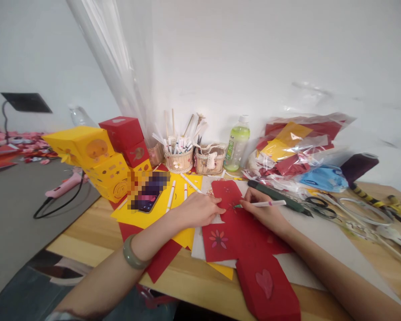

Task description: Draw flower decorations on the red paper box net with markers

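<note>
My right hand (259,207) is closed around a white-barrelled marker (267,203). Its greenish tip touches a small flower drawn on a red paper cutout (254,236). My left hand (198,209) lies at the cutout's left edge, fingers stretched toward the flower and fingertips on the paper. Another white marker (190,182) reaches up to the back of that hand; whether it touches is hidden. On the cutout there are also a coloured flower (218,239) and a pink heart (265,283). Under the cutout is a pale sheet (307,258).
Left of my hands, yellow paper (130,217) carries loose markers and a phone (150,196). Decorated yellow boxes (83,147) and red boxes (122,133) stand behind. Toward the wall are a marker basket (179,159) and a green-labelled bottle (237,145). Scissors (317,203) lie right.
</note>
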The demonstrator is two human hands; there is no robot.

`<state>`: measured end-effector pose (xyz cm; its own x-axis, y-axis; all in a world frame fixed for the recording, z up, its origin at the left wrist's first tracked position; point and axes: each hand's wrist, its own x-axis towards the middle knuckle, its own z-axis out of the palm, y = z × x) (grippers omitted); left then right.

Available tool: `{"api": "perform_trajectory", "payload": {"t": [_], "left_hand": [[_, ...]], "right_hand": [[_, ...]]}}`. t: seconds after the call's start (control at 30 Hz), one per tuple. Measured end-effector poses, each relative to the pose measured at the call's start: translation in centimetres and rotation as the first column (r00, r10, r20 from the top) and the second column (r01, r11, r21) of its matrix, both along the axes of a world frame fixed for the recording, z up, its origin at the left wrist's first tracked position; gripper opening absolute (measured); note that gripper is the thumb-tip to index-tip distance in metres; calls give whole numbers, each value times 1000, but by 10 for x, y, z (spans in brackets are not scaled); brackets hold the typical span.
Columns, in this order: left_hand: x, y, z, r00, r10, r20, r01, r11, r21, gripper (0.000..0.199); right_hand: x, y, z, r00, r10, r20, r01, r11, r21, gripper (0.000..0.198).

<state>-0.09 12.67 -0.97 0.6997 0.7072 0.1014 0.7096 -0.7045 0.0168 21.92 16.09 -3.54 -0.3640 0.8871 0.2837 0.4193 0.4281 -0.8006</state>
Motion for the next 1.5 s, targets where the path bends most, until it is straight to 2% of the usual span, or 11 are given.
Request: {"api": "perform_trajectory", "payload": {"t": [1.5], "left_hand": [[0, 1, 0, 1000, 0, -2, 0, 1000, -22, 32]], "right_hand": [[1, 2, -2, 1000, 20, 1, -20, 1000, -14, 24]]}}
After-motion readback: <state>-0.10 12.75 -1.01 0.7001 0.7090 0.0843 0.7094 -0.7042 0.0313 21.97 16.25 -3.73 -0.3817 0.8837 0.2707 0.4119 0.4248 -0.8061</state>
